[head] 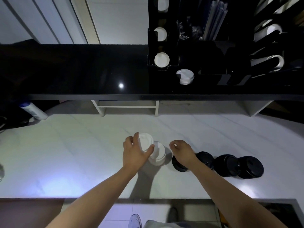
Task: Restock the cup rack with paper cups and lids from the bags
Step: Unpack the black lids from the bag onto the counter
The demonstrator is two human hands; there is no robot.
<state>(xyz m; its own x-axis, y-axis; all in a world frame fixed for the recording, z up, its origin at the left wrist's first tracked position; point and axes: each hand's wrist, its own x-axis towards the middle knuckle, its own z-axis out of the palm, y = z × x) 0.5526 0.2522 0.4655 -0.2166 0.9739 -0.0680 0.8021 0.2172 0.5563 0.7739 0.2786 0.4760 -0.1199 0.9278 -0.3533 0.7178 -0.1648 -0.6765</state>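
Observation:
My left hand grips a short stack of white lids, thumb and fingers curled round its rim, just above the white counter. A second stack of white lids stands right beside it. My right hand hovers with loosely curled fingers over a black lid stack and holds nothing. More black lid stacks line up to the right. The black cup rack sits on the raised dark shelf, with white cups in its slots and white lids at its foot.
A dark glossy shelf runs across above the white counter. Wrapped straws stand in the rack's middle bin. A rolled white bag lies at the far left. My shoe shows on the floor below the counter edge.

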